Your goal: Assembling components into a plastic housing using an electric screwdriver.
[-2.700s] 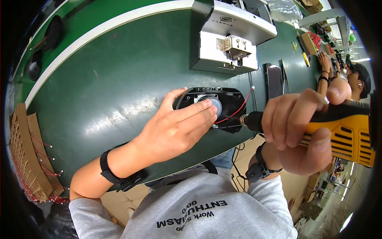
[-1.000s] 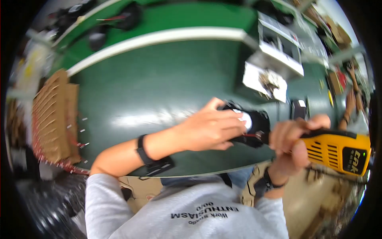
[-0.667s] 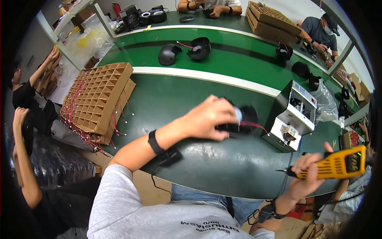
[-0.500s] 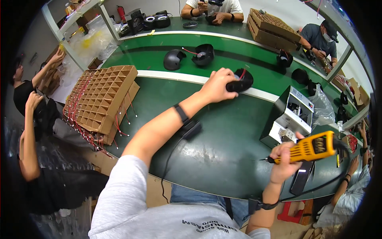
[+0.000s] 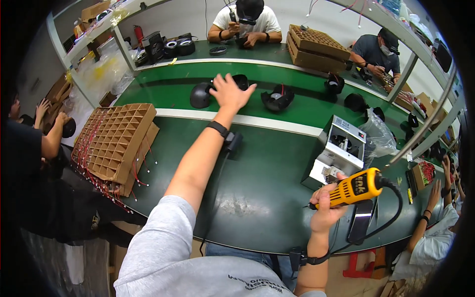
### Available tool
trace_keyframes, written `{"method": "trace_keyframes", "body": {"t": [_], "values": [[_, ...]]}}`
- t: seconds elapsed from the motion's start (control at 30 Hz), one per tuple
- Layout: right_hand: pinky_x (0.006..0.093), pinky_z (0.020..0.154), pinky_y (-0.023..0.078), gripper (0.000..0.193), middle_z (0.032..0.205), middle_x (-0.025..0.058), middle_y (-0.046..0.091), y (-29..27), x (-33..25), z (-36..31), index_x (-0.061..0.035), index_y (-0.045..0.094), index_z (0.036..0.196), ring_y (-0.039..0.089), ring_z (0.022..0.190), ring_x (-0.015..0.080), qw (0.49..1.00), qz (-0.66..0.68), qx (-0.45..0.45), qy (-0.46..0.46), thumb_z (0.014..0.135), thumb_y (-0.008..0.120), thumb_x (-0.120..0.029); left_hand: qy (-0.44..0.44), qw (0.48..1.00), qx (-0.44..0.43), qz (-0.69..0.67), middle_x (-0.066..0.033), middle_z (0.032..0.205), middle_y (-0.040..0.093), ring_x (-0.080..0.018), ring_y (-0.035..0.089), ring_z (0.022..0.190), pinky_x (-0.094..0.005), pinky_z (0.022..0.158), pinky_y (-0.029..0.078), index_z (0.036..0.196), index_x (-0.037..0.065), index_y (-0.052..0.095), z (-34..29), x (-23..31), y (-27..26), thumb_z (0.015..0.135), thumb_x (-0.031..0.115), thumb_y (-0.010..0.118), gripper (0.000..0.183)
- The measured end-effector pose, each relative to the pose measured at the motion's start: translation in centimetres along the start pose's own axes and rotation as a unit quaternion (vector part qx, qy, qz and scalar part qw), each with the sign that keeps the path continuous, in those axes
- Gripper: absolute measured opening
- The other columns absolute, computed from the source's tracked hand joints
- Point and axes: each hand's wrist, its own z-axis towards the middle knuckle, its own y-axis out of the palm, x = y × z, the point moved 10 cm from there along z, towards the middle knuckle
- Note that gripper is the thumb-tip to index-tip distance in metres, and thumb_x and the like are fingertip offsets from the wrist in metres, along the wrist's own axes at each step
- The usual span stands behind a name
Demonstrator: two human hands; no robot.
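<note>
My left hand (image 5: 231,96) reaches over the green belt (image 5: 173,79) with its fingers spread, holding nothing. Just left of it lies a dark rounded shell (image 5: 200,96), and another black shell (image 5: 241,81) is partly hidden behind the fingers. To its right, a black shell with a red wire (image 5: 278,99) rests on the belt, apart from the hand. Closed around a yellow electric screwdriver (image 5: 355,189) is my right hand (image 5: 324,210), above the dark green table at the right. The driver's thin bit points left, touching nothing, and a black cable curves from its back end.
A cardboard divider tray (image 5: 116,138) with red wires stands at the left. Near my right hand are a silver-and-black machine (image 5: 341,146), a phone (image 5: 360,221) and a clear plastic bag (image 5: 378,136). Co-workers sit across the belt and at both sides. A metal frame crosses the upper right.
My left hand has let go of the black shell with the red wire, now on the belt, and moved left toward the other shells. My right hand still holds the screwdriver. The view has shifted.
</note>
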Motion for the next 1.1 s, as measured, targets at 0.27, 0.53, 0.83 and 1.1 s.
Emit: {"method": "trace_keyframes", "body": {"t": [0.27, 0.53, 0.83, 1.1], "values": [[0.025, 0.061, 0.049, 0.055, 0.079, 0.0003, 0.059, -0.8, 1.4, -0.3, 0.0044, 0.046, 0.142, 0.057, 0.064, 0.009, 0.999, -0.027, -0.014, -0.011, 0.094, 0.069, -0.011, -0.02, 0.987, -0.118, -0.111, -0.0257, 0.13, 0.066, -0.0445, 0.066, 0.118, -0.0526, 0.098, 0.055, 0.145, 0.006, 0.047, 1.1, -2.0, 5.3, 0.074, 0.053, 0.082, 0.092], [0.0244, 0.062, 0.048, 0.041, 0.079, -0.0008, 0.064, 0.4, -2.5, 0.0, -0.0026, 0.055, 0.127, 0.057, 0.065, 0.006, 0.993, -0.073, 0.007, -0.091, 0.093, 0.076, -0.013, 0.106, 0.959, -0.151, -0.214, -0.0256, 0.109, 0.069, -0.0398, 0.069, 0.103, -0.047, 0.094, 0.054, 0.146, 0.001, 0.046, -3.2, -4.7, -0.5, 0.072, 0.036, 0.088, 0.093], [0.0372, 0.095, 0.05, 0.051, 0.125, 0.0171, 0.063, -3.5, -5.7, -2.0, 0.0048, 0.05, 0.135, 0.061, 0.107, 0.0224, 0.982, -0.135, 0.063, -0.119, 0.09, 0.069, -0.011, 0.403, 0.794, -0.3, -0.342, -0.02, 0.13, 0.064, -0.0336, 0.065, 0.118, -0.0416, 0.105, 0.051, 0.148, 0.003, 0.048, -18.7, 8.8, -13.7, 0.066, 0.032, 0.092, 0.097], [0.0388, 0.108, 0.046, 0.058, 0.142, 0.0224, 0.054, -4.5, 1.5, -9.3, 0.0026, 0.041, 0.147, 0.056, 0.128, 0.0261, 0.976, -0.141, -0.027, 0.161, 0.096, 0.068, -0.006, 0.524, 0.623, -0.451, -0.366, -0.0194, 0.138, 0.055, -0.0395, 0.058, 0.125, -0.0501, 0.109, 0.048, 0.148, 0.005, 0.047, -31.6, 13.9, -14.8, 0.069, 0.028, 0.093, 0.095]]}}
